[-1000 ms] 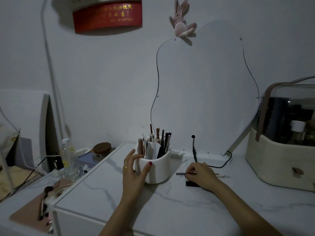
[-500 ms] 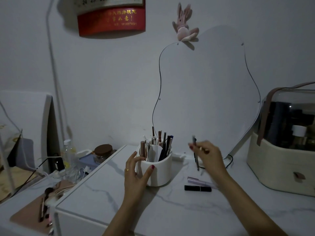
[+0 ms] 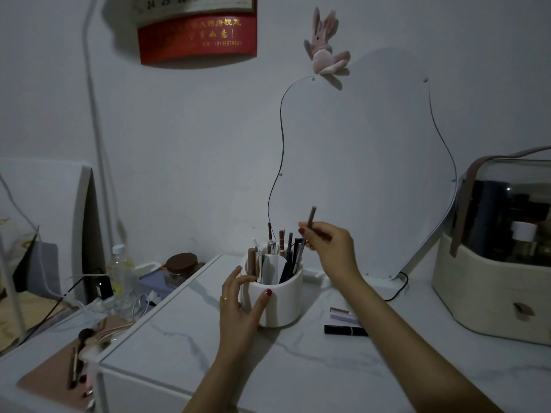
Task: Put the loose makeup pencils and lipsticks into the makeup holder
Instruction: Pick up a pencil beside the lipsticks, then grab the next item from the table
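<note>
Plush rabbit (image 3: 323, 52) on wall; red calendar (image 3: 197, 37) left; lidded jar (image 3: 182, 265); cosmetics case (image 3: 504, 257) right.

A home dressing corner is shown, most likely in a bedroom. A marble-patterned desk (image 3: 313, 371) is set against a plain wall, and a wavy frameless mirror (image 3: 369, 162) is propped at its back, right of centre. A plush rabbit (image 3: 323, 52) is perched on the mirror's top edge. A red wall calendar (image 3: 196, 34) is hung at the upper left. A white holder (image 3: 280, 302) filled with pencils is placed mid-desk, and a cream cosmetic case (image 3: 495, 281) with a clear lid is seen at the right edge. At the lower left, a jar (image 3: 181, 265), a bottle (image 3: 120, 272), cables (image 3: 89, 302) and brushes (image 3: 79, 353) are crowded on a lower surface.
</note>
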